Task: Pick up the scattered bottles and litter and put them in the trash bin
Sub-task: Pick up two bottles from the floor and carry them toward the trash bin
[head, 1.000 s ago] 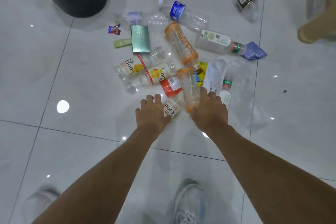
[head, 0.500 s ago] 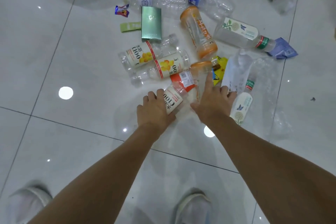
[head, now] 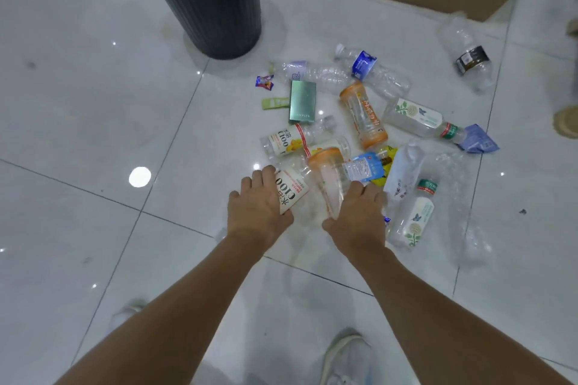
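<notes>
Reading from the left, the trash bin (head: 215, 6) stands upright on the tiled floor (head: 78, 122), lined with a pale bag, well apart from both hands and up beyond the pile. The left hand (head: 258, 208) has its grip closed around a clear bottle with a white C100 label (head: 289, 194), fingers wrapped over the label. Just beside it, the right hand (head: 356, 216) has its grip clamped on an orange-capped clear bottle (head: 328, 180), which tilts up off the pile.

Most of the litter lies on the floor: a candy wrapper (head: 264, 82), a green strip (head: 275, 102), a green box (head: 302, 101), two more yellow-labelled bottles (head: 287, 141), an orange bottle (head: 364, 116), a blue pouch (head: 364, 167), crushed clear bottles (head: 372, 70), a flower-label bottle (head: 414, 222) and a blue wrapper (head: 480, 142) at the far right.

The main risk, as I judge it, is slippage: both bottles look smooth, light and partly crushed, so a loose hold could let one squirt free on the way to the bin. The orange-capped bottle touches the blue pouch, and lifting it may drag or flick that pouch and scatter neighbours further. Tossing from this far could miss the bin's mouth or bounce off the bag's rim. Stepping forward also risks treading on a rolling bottle on the glossy tiles.
</notes>
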Tool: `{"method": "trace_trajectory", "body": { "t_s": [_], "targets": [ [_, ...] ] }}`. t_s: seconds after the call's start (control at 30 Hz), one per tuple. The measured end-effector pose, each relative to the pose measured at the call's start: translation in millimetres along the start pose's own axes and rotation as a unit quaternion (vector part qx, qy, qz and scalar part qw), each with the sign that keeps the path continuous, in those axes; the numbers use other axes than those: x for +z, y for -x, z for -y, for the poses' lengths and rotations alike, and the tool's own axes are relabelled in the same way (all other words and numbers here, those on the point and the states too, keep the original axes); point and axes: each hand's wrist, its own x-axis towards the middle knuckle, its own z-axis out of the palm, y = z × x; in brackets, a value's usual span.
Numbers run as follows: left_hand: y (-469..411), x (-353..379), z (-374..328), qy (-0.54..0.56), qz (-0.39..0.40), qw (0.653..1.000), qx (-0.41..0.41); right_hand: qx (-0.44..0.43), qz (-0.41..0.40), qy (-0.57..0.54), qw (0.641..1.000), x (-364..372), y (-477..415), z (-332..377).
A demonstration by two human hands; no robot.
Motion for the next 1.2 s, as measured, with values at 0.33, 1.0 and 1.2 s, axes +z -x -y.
{"method": "trace_trajectory", "body": {
  "t_s": [0.33, 1.0, 1.2],
  "targets": [
    [15.8, -302.2, 32.3, -0.064, -0.086, 0.994, -0.013, -0.041, -0.103, -0.079, 0.991, -245.1, 85.0, 124.2],
    [180.7, -805.6, 77.1, -0.043, -0.333, 0.942, -0.004, -0.132, -0.273, -0.186, 0.935, -673.6, 323.9, 323.6],
    [200.4, -852.9, 112.8, -0.049, -0.37, 0.928, -0.011, -0.163, -0.261, -0.226, 0.924, -713.9, 348.2, 345.7]
  ]
}}
